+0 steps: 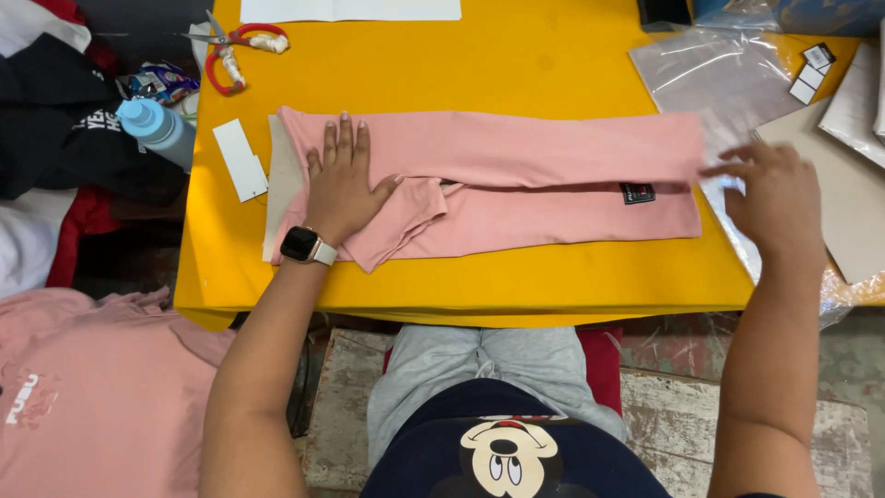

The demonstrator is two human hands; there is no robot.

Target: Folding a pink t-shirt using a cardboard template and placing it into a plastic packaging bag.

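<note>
Lying across the middle of a yellow table (pixel 516 78), a pink garment (pixel 516 180) is folded lengthwise into a long band that runs from left to right. A small dark label (pixel 637 193) shows near its right end. A sleeve or loose flap is tucked in at the near left, and a sheet of pale cardboard (pixel 277 184) sticks out from under the garment's left end.

The left hand (pixel 343 184) lies flat on the left end of the garment, palm down, fingers spread and pressing the cloth against the board. A dark watch sits on that wrist. The right hand (pixel 772 195) hovers at the garment's right end, fingers loosely curled and slightly blurred. Its fingertips are at or just beside the edge of the cloth; whether they pinch it cannot be told. The hands are well apart, one at each end.

Judging from this, the folding is partly done: the sides are in, the length is not yet folded. A next move would likely call for the right hand to take the right end and bring it toward the left while the left hand holds the board end steady.

Farther out, a clear plastic bag (pixel 714 74) and small tags lie at the far right. Red-handled scissors (pixel 235 51) lie at the far left, with a white card (pixel 240 159) and a blue bottle (pixel 157 129) beside the table's left edge. More pink cloth (pixel 92 397) lies near left, off the table.
</note>
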